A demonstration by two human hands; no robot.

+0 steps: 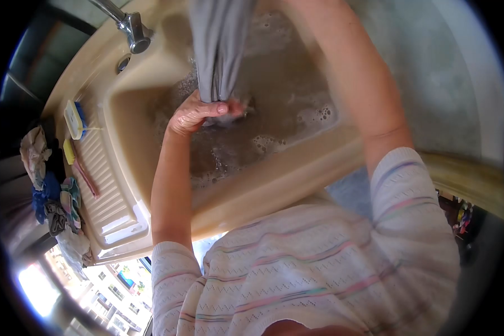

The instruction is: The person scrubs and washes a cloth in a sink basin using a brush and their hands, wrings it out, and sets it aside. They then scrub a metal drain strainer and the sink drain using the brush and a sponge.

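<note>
A wet grey cloth (pixel 215 50) hangs stretched down from the top edge of the view over a sink (pixel 131 151) of cloudy water. My left hand (pixel 199 113) is closed round its lower part, thumb across the front, just above the water. Some of the cloth's lower end shows below the fingers, near the surface. My right forearm reaches up over the sink's right side, and my right hand lies beyond the top edge, out of sight. What kind of garment or cloth it is cannot be made out.
A chrome tap (pixel 133 33) stands at the sink's upper left. On the ribbed drainboard (pixel 109 185) lie a brush (pixel 79 168) and a blue-and-white item (pixel 74 120). Several crumpled cloths (pixel 56 215) hang at its left edge. Foam patches (pixel 319 113) float on the brownish water.
</note>
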